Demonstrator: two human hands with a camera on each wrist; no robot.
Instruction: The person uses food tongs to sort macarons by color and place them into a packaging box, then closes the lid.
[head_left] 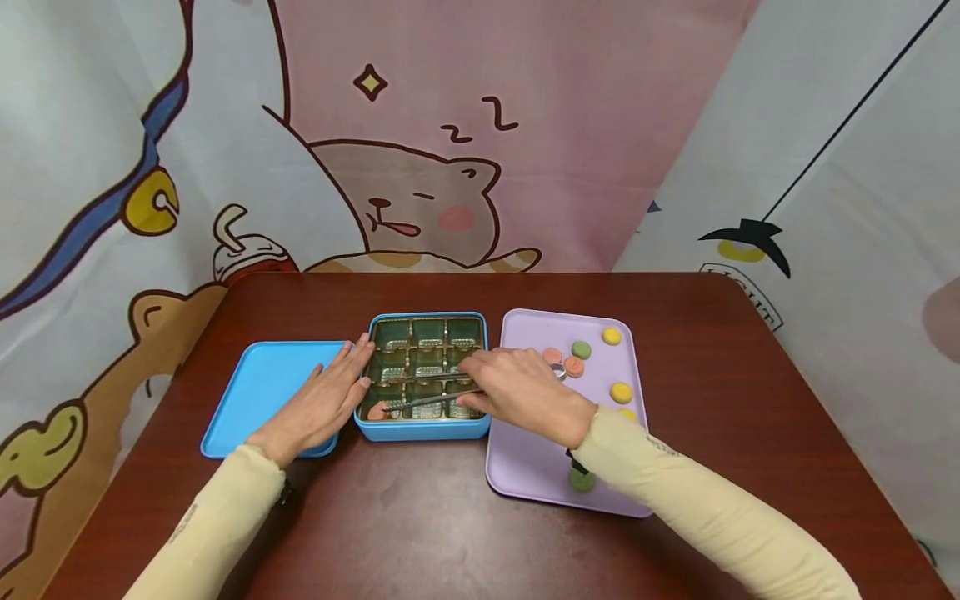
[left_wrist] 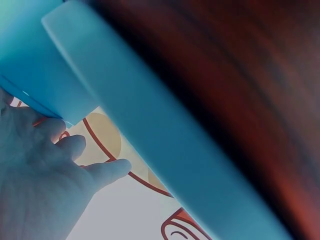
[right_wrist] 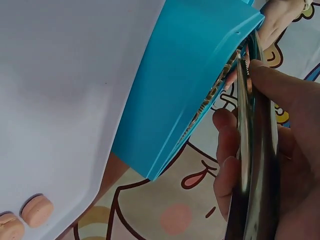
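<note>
My right hand [head_left: 525, 390] holds metal tongs [right_wrist: 260, 190] over a blue box [head_left: 422, 431]. The tongs reach left to the near-left compartment of the box's divided insert, where a pink macaron [head_left: 377, 412] sits at their tips. Whether the tips still pinch it I cannot tell. My left hand [head_left: 322, 402] lies with straight fingers against the left side of the box. In the left wrist view its fingers are beside the blue wall. The other compartments I can see hold nothing; the tongs and right hand cover some of them.
Right of the box, a lilac tray [head_left: 525, 467] carries several macarons: pink [head_left: 573, 367], green [head_left: 581, 350] and yellow [head_left: 621, 392]. My right forearm covers part of it. A blue lid [head_left: 273, 379] lies left of the box, beneath my left hand. A printed curtain hangs behind the brown table [head_left: 420, 517].
</note>
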